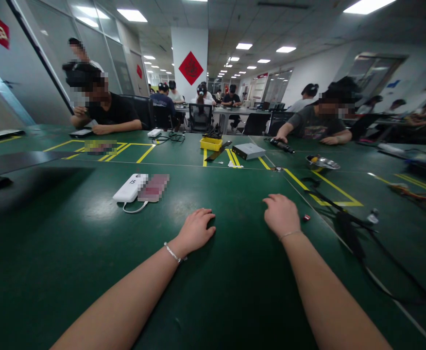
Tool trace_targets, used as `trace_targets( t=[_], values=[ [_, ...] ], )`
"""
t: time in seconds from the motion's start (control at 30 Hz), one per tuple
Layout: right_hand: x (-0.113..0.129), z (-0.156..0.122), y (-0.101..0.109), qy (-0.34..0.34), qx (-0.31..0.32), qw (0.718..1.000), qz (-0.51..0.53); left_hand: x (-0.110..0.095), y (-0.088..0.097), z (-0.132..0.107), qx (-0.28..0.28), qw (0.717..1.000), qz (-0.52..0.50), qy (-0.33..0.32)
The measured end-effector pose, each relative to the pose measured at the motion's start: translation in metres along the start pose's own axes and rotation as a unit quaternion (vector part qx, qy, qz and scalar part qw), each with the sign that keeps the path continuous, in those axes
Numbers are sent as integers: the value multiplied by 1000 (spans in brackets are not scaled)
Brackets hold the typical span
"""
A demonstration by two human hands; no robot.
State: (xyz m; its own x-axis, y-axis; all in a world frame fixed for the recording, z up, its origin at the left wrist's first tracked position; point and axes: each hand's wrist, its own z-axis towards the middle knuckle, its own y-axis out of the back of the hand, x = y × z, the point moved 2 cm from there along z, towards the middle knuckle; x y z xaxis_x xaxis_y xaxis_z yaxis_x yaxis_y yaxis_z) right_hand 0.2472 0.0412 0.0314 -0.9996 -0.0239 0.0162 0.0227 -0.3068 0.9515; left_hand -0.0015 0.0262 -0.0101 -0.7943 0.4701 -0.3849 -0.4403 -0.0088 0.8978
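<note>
My left hand (197,229) rests palm down on the green table (234,291), its fingers loosely stretched out and the thumb apart. A beaded bracelet (172,253) circles that wrist. Farther right, my right hand (281,214) also lies on the tabletop, fingers extended and holding nothing. A thin bracelet (289,235) is on this wrist. Beyond my left hand lies a white power bank (130,187) marked 15, with a short white cable (136,209) and a partly blurred reddish slab (154,187) beside it. A small dark red piece (306,218) sits just right of my right hand.
Toward the far side stand a yellow bin (211,144) and a grey box (249,150). A black cable (387,257) with a thick block runs along the right. A metal dish (322,162) holds small parts. People sit across the table at left and right.
</note>
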Motion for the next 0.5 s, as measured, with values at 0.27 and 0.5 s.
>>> trace_targets(
  t=[0.27,0.5],
  values=[
    [-106,-9,-9,-244,81,966,9,0,2,-1,3,1000,-21,-2],
    [-120,-4,-28,-269,103,957,33,1,2,-1,6,1000,-27,-2]
  ],
)
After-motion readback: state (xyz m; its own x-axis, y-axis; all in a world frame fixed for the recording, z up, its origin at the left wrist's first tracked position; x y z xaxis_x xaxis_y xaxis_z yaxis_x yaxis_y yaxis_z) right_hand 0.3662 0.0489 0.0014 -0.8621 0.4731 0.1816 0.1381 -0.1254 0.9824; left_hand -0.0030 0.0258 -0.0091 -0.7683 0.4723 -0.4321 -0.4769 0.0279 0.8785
